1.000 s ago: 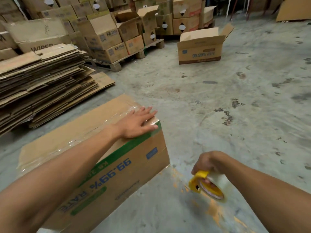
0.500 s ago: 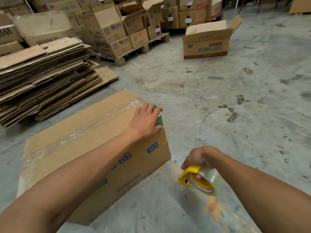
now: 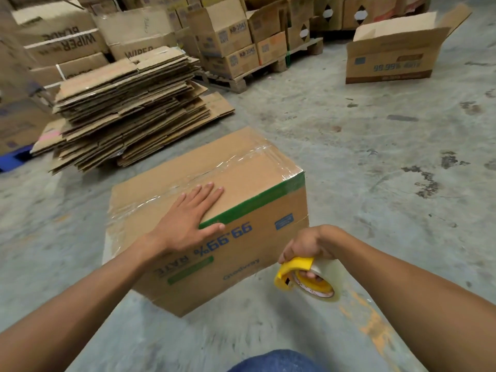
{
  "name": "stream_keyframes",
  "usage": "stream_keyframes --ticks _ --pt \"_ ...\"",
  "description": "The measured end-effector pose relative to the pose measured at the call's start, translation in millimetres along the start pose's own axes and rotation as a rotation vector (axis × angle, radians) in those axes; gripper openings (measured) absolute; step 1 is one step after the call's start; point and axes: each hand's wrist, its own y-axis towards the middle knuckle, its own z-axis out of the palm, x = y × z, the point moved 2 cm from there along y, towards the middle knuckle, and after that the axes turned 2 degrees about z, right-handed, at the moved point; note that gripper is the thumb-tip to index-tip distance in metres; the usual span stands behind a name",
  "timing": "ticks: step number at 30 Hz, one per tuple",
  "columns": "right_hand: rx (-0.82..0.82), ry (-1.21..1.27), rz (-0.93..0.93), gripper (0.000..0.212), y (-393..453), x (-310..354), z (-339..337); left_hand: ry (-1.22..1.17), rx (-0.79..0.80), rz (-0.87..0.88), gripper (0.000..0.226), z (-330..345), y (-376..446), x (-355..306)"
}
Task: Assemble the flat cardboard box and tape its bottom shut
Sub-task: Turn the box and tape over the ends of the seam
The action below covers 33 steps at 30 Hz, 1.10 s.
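An assembled cardboard box (image 3: 249, 245) stands upside down on the concrete floor, its print inverted. Clear tape (image 3: 214, 170) runs along the seam of its upward-facing bottom flaps and down over the ends. My left hand (image 3: 192, 218) lies flat on that taped face near the front edge, fingers spread, thumb over the green stripe. To the right of the box, my right hand (image 3: 308, 245) grips a yellow dispenser with a roll of clear tape (image 3: 311, 280), held just above the floor and apart from the box.
A tall stack of flat cardboard blanks (image 3: 128, 108) lies at the left behind the box. An open assembled box (image 3: 391, 55) stands at the far right. Pallets of stacked cartons (image 3: 236, 41) line the back. Stained concrete floor (image 3: 389, 183) stretches to the right.
My left hand slid back from the box's far right corner to the middle of the taped face. The box has swung round. My right hand with the tape roll came closer to the box.
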Motion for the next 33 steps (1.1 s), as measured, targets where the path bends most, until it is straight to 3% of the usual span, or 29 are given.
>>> stream_keyframes --ticks 4,10,14,20,28,30,33 --pt "0.037 0.034 -0.103 0.033 2.7 22.8 8.7 -0.127 0.04 -0.086 0.078 0.7 -75.9 65.9" --pt "0.046 0.063 -0.167 0.028 0.4 40.6 14.9 -0.298 -0.154 -0.166 0.061 9.7 -122.0 99.3" --pt "0.065 0.069 -0.23 0.028 -18.1 48.4 4.7 -0.324 -0.251 -0.195 0.059 12.9 -105.9 80.3" --pt "0.135 0.19 -0.373 0.028 -63.9 57.7 -31.5 -0.411 -0.222 -0.177 0.062 7.4 -65.1 14.8" --pt "0.117 0.629 -0.664 0.048 -132.6 36.1 -77.3 -0.725 -0.055 -0.129 0.066 -19.4 -4.8 -78.5" --pt "0.125 0.717 -0.737 0.059 -139.2 26.2 -82.1 -0.854 -0.09 -0.145 0.069 -33.6 3.2 -93.4" --pt "0.126 0.788 -0.812 0.055 -148.3 15.6 -85.9 -1.15 -0.165 -0.232 0.078 -63.6 12.1 -112.8"
